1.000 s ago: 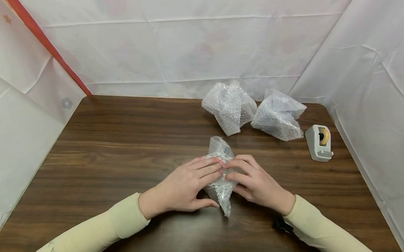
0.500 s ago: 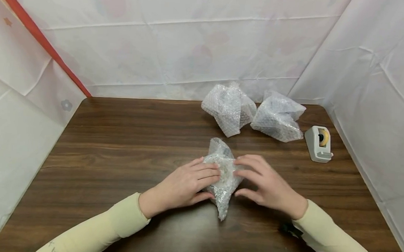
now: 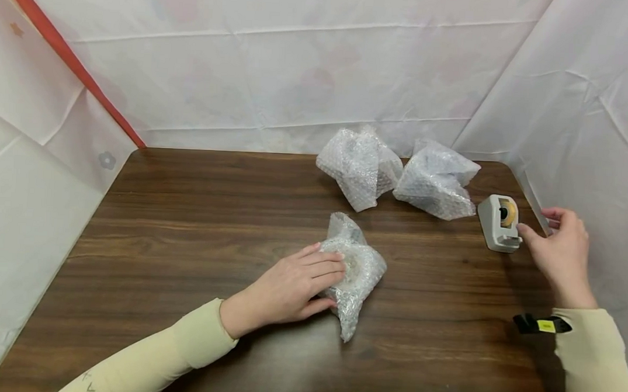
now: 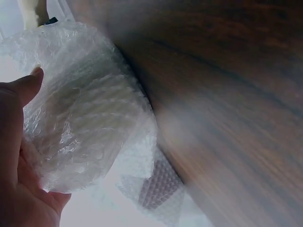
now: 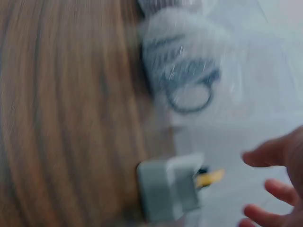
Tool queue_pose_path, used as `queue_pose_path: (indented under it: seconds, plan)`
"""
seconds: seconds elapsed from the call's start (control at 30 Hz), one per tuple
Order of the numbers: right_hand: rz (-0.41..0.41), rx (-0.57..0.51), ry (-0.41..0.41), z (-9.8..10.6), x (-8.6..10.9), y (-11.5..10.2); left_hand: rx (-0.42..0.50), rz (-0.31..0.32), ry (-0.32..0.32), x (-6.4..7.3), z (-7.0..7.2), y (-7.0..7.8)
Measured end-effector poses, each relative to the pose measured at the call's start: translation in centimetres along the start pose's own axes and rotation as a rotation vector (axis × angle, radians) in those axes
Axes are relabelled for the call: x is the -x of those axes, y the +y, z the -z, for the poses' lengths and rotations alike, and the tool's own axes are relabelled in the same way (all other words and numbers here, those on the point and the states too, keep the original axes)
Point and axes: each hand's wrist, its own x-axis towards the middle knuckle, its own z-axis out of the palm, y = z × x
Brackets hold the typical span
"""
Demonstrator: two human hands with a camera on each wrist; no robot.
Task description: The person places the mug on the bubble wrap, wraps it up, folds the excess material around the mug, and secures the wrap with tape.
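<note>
A bubble-wrapped bundle [image 3: 362,268] lies on the table, twisted ends toward and away from me. My left hand [image 3: 284,285] rests on its left side, fingers extended over the top. In the left wrist view, the clear wrap [image 4: 85,127] bulges roundly beside the thumb; what it encloses is unclear. My right hand [image 3: 564,254] is just right of a white tape dispenser [image 3: 496,224] with a yellowish tape roll. Thumb and fingers are spread, the thumb close to the dispenser's side. A gap separates hand and dispenser [image 5: 165,191] in the blurred right wrist view.
Two more bubble-wrapped bundles, one on the left [image 3: 359,169] and one on the right [image 3: 435,181], sit at the table's back edge. Through the right one, a dark ring shape [image 5: 189,97] shows. White cloth [image 3: 277,71] encloses the wooden table [image 3: 187,214] behind and at the sides.
My right hand has left the wrapped bundle and moved right to the tape dispenser. My left hand remains on the bundle, whose right side has spread outward.
</note>
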Motion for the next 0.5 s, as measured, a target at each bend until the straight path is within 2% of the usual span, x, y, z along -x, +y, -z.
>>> queue_pose_path:
  seconds: [0.03, 0.1, 0.17, 0.23, 0.3, 0.5]
  plan:
    - [-0.032, 0.015, -0.073, 0.0, -0.2, 0.7, -0.001, 0.0, -0.002, 0.0, 0.0, 0.0]
    - [-0.045, 0.011, -0.199, -0.1, -0.5, 1.9, -0.004, 0.002, -0.006, 0.0, -0.1, 0.0]
    - [-0.03, -0.002, -0.262, -0.6, -0.7, 2.6, -0.004, 0.003, -0.007, 0.0, -0.1, 0.0]
    - [-0.01, -0.024, -0.274, -1.0, -0.8, 2.9, -0.003, 0.004, -0.009, 0.0, -0.1, 0.0]
    - [0.003, -0.034, -0.252, -1.3, -0.9, 3.0, -0.002, 0.007, -0.01, -0.1, -0.1, 0.0]
    - [0.0, -0.025, -0.221, -1.4, -0.9, 2.6, -0.004, 0.009, -0.011, -0.1, -0.1, 0.0]
